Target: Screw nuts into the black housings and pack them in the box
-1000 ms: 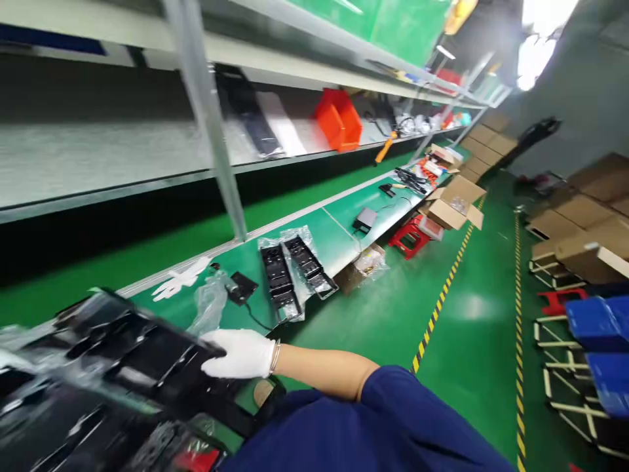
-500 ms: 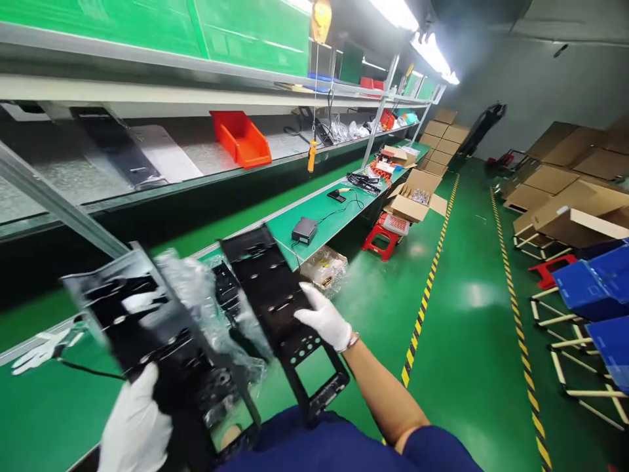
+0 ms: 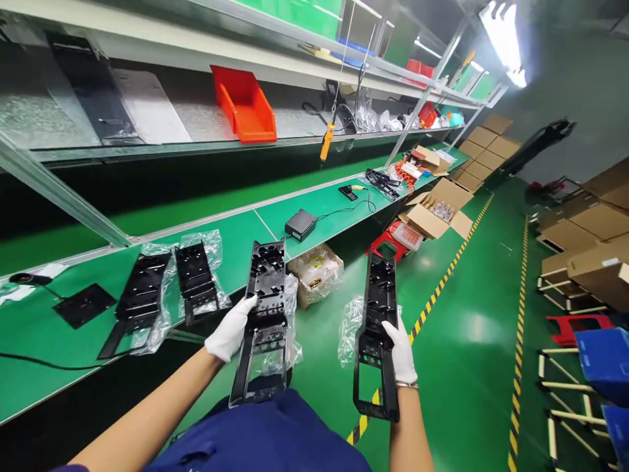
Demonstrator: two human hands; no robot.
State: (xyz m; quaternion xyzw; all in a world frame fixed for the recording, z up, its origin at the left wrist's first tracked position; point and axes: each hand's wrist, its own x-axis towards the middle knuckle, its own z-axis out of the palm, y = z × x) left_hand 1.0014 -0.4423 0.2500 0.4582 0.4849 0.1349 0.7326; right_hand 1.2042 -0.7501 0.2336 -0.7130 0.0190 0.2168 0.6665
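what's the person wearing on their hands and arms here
Both the left hand and the right hand wear plain white fabric gloves that end at the wrists. A thin bracelet sits just below the right glove's cuff. The forearms are uncovered; dark blue clothing shows near the bottom edge.

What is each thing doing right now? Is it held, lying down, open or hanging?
Left hand: gloved, gripping the left black frame.
Right hand: gloved, gripping the right black frame.
Both frames: held up, partly in clear bags.
Two bagged frames: lying flat on the green bench.
Orange bin: tilted on the shelf.
Yellow tool: hanging on a cord.
Cardboard box: flaps open, on the floor.
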